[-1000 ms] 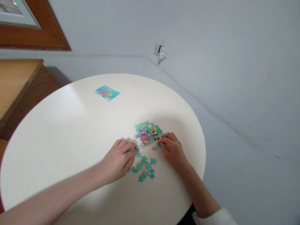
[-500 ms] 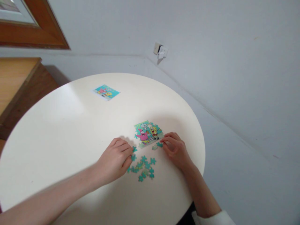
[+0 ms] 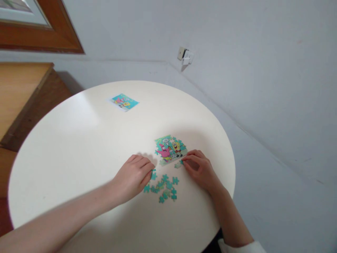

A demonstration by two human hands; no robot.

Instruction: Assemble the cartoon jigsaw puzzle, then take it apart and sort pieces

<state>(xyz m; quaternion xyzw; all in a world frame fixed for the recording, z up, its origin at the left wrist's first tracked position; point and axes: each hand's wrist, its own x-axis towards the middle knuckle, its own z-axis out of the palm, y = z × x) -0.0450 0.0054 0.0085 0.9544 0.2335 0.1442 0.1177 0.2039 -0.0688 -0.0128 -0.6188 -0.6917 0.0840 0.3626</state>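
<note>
A partly joined jigsaw puzzle (image 3: 171,149) with cartoon figures lies on the white round table. Thumb and forefinger of my right hand (image 3: 200,168) pinch a small teal puzzle piece (image 3: 181,162) just below the puzzle's lower right edge. A pale green piece (image 3: 178,164) lies beside it. To the left, my left hand (image 3: 137,173) is closed, its fingertips down at a teal puzzle piece (image 3: 153,175); the thumb side is partly hidden. Between and below the hands lies a loose cluster of several teal and green pieces (image 3: 165,186).
A printed picture card (image 3: 124,102) of the same cartoon lies near the table's (image 3: 86,147) far edge. A wooden cabinet (image 3: 23,80) stands at the left. White walls meet behind, with a plugged-in adapter (image 3: 186,59) in a socket.
The view has shifted slightly, so everything sits a little further right. My left fingers now cover more of the pieces beside them. The right hand stays by the puzzle's lower right edge.
</note>
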